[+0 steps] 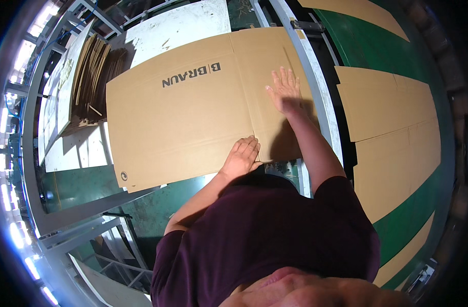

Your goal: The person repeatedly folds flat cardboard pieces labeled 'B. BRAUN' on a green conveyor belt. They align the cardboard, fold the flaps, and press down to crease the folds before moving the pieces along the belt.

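Observation:
A large flat brown cardboard sheet [182,123] lies in front of me, with dark print, a small round mark near its left corner and a crease running across its right part. At its near edge, beside the crease, my left hand [241,156] is closed on the sheet, fingers together on top and thumb along the edge. Farther away and to the right, my right hand [285,92] lies palm down on the cardboard, its fingers spread and holding nothing.
A stack of cardboard sheets [93,77] stands at the left by a white board [72,82]. A metal rail [321,92] borders my sheet's right side. Beyond it, more cardboard [392,107] rests on a green belt [369,41]. Metal framing [90,207] stands at the lower left.

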Available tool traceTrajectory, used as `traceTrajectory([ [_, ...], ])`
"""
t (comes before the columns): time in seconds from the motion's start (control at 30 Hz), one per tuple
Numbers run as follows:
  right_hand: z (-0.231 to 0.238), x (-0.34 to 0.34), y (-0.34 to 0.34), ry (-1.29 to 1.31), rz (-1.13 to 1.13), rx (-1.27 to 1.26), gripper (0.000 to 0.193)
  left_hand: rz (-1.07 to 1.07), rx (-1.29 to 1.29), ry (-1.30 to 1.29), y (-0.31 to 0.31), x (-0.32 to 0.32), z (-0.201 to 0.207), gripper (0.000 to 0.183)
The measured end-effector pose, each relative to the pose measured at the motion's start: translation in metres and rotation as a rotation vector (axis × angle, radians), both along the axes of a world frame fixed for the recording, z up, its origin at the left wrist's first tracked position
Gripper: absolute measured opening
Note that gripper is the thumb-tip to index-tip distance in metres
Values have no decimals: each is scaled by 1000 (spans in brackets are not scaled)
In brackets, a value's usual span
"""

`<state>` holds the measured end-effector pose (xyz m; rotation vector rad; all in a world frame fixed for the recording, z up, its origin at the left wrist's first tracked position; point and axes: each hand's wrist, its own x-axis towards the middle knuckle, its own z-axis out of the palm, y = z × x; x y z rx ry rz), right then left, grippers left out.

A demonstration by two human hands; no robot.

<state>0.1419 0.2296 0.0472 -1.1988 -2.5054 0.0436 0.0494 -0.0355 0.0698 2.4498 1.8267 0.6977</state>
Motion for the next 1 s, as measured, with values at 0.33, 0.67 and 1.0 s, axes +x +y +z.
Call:
traceTrajectory([
  [0.33,2,2,-10,-24,-65,18,68,-24,34,69,4,-4,-6,60],
  [0.67,-1,79,-94,-12,-155,1,75,3,21,15,2,6,-20,60],
  [1.0,-15,173,-122,394,117,-112,53,21,4,97,7,6,-15,58],
])
